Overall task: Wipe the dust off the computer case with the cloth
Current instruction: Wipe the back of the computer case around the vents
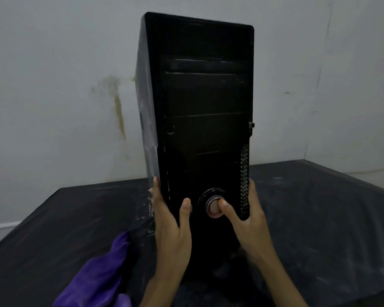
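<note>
A tall black computer case [200, 103] stands upright on the dark table, its front panel facing me, with a round silver button low down and pale dust on its left side. My left hand [171, 222] grips the case's lower left edge, thumb on the front panel. My right hand [248, 220] grips the lower right edge by the vent slots, its thumb touching the round button. A purple cloth [98, 278] lies crumpled on the table at the lower left, apart from both hands.
The dark table [319, 218] is streaked with pale dust and reaches back to a white wall with a brownish stain [119, 109]. The table's right edge runs along a wall corner at the far right.
</note>
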